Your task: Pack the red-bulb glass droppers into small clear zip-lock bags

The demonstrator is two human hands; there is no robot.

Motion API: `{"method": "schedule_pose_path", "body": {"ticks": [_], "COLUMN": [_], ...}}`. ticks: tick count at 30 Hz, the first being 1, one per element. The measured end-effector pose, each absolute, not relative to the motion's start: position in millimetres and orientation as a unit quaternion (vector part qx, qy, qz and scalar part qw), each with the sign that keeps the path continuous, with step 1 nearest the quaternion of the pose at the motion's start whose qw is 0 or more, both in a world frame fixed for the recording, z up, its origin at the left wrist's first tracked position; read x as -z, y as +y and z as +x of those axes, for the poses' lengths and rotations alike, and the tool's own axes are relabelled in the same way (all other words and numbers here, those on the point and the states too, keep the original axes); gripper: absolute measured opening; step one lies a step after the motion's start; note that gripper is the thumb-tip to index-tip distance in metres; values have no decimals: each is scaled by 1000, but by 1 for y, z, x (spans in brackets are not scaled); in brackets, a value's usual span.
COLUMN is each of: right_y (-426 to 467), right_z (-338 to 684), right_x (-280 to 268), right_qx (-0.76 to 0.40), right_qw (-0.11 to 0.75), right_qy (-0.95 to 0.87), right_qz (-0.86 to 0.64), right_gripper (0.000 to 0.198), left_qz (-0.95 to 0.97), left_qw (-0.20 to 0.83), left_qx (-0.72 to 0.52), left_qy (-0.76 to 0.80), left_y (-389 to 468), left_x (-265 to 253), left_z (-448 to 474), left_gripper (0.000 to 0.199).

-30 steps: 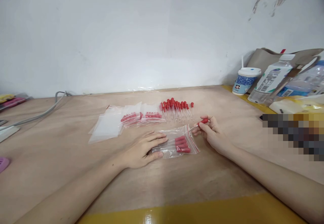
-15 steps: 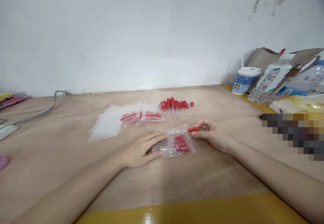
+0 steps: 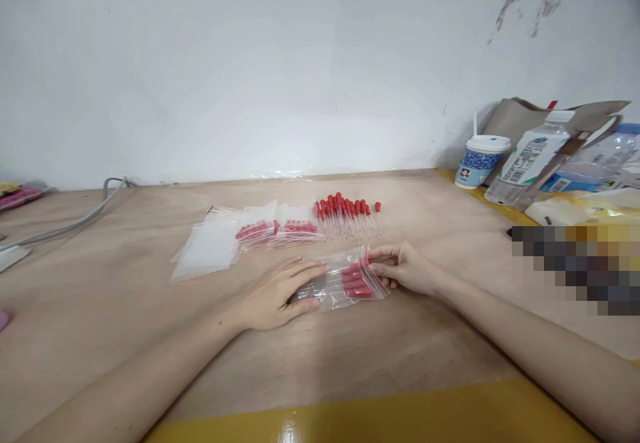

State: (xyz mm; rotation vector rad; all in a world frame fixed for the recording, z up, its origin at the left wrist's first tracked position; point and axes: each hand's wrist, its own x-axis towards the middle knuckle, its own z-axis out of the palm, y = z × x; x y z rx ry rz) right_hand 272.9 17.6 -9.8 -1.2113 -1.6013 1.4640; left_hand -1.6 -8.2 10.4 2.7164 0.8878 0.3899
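A clear zip-lock bag (image 3: 325, 289) lies flat before me, its red-striped mouth to the right. Inside are several droppers with red rubber bulbs (image 3: 356, 281), bulbs towards the mouth. My left hand (image 3: 280, 293) rests on the bag's closed end, fingers spread. At the mouth, my right hand (image 3: 403, 266) is closed, thumb and forefinger pinching the bag's edge. Behind the bag lies a pile of loose droppers (image 3: 345, 209), red bulbs pointing away from me. Left of them are filled bags of droppers (image 3: 300, 227) and a stack of flat clear bags (image 3: 207, 246).
At the right stand a paper cup with a straw (image 3: 477, 163), a plastic bottle (image 3: 530, 156) and a grey-brown bag (image 3: 515, 116). A grey cable (image 3: 85, 219) runs along the left. The wall (image 3: 250, 76) borders the table's back; yellow tape (image 3: 350, 409) covers its front edge.
The red-bulbed dropper that stuck out of the bag's mouth has gone in. My right hand has moved left, from its bulb to the mouth's edge. My left hand stays on the bag.
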Motion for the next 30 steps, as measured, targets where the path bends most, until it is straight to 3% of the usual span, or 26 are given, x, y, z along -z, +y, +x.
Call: {"method": "schedule_pose_path", "body": {"ticks": [5, 14, 25, 30], "right_y": [14, 17, 18, 17], "right_z": [264, 255, 258, 261], "right_x": [4, 19, 20, 12], "right_qx": [-529, -419, -272, -394], "right_qw": [374, 439, 372, 399], "right_qy": [-577, -611, -787, -687], "right_qz": [-498, -509, -411, -461], "right_gripper": [41, 21, 19, 17], "left_qz": [934, 933, 935, 935], "left_qw": [127, 122, 115, 111], "left_qx": [-140, -135, -136, -131], "left_qy": [302, 309, 305, 310], "left_y": [-8, -8, -9, -9], "left_x": [-10, -10, -10, -10], "left_z": [-1, -1, -1, -2], "left_gripper": [49, 49, 49, 48]}}
